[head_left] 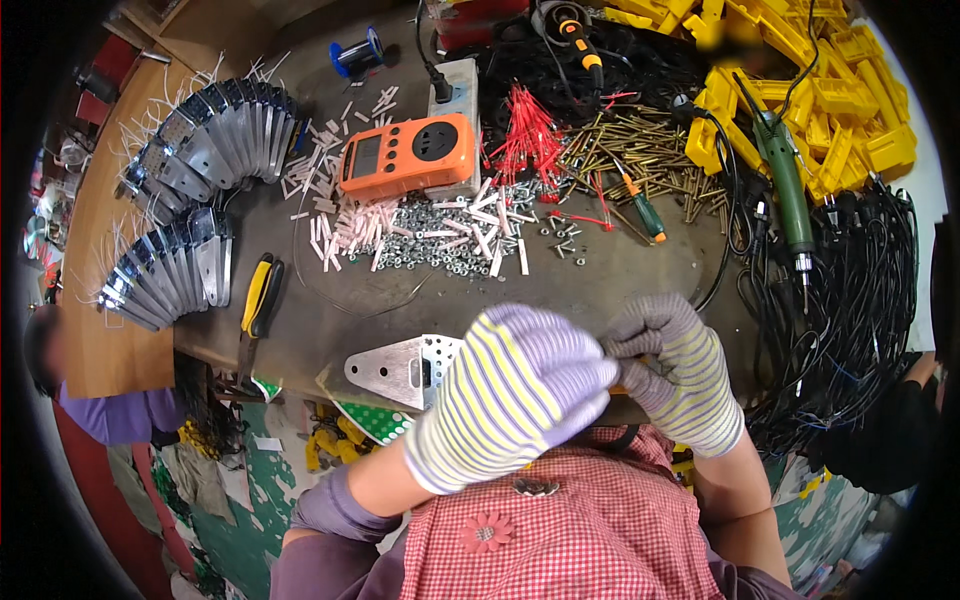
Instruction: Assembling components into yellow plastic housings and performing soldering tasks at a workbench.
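Observation:
Both my hands wear striped knit gloves and meet just above the near edge of the table. My left hand [515, 390] is closed, its fingertips pinched toward the right hand. My right hand [680, 365] has dark grey fingertips, also pressed together in a pinch. Whatever lies between the fingers is hidden or too small to name. A flat, tapered metal plate [392, 372] with round holes lies on the table beside my left hand, which covers its right end.
Pliers [258, 300] with yellow-black handles lie left. Behind are an orange meter [405, 157], nuts [430, 235], white sleeves [340, 235], long screws [650, 145] and red-tipped parts [525, 140]. Rightward are a green electric screwdriver [785, 180], black cables [840, 300] and yellow plastic parts [840, 100]. Assembled metal plates [185, 265] stand left.

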### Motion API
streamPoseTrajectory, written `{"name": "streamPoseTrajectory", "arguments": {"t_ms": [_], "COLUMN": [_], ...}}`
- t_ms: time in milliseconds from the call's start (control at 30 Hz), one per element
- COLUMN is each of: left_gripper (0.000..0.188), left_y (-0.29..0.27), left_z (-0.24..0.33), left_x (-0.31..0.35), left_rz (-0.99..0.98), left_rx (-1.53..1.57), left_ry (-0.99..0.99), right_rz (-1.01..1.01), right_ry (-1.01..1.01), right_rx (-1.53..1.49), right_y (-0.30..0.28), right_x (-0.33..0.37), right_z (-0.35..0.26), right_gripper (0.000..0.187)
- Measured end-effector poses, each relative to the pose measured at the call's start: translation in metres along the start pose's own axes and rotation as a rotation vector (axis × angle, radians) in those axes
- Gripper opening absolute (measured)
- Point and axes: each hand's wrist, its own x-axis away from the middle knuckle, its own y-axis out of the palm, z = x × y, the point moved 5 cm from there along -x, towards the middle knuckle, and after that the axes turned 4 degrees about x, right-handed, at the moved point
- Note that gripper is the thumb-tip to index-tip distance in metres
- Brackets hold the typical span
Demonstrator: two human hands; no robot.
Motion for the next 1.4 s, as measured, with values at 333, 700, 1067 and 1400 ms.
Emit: {"name": "streamPoseTrajectory", "arguments": {"t_ms": [333, 700, 1067, 1400], "left_gripper": [0.01, 0.01, 0.03, 0.023], "left_y": [0.017, -0.007, -0.017, -0.009], "left_z": [-0.092, -0.041, -0.012, -0.027], "left_x": [-0.034, 0.008, 0.007, 0.022], "left_rz": [-0.371, 0.191, 0.083, 0.207], "left_rx": [-0.659, 0.511, 0.026, 0.524], "left_ry": [0.255, -0.558, -0.126, -0.397], "right_rz": [0.016, 0.163, 0.114, 0.094], "right_ry": [-0.053, 0.015, 0.021, -0.064], "right_rx": [0.225, 0.202, 0.236, 0.238], "right_y": [-0.008, 0.002, 0.007, 0.007], "right_x": [0.003, -0.001, -0.004, -0.002], "right_z": [-0.019, -0.026, -0.028, -0.026], "right_gripper": [0.011, 0.012, 0.01, 0.016]}}
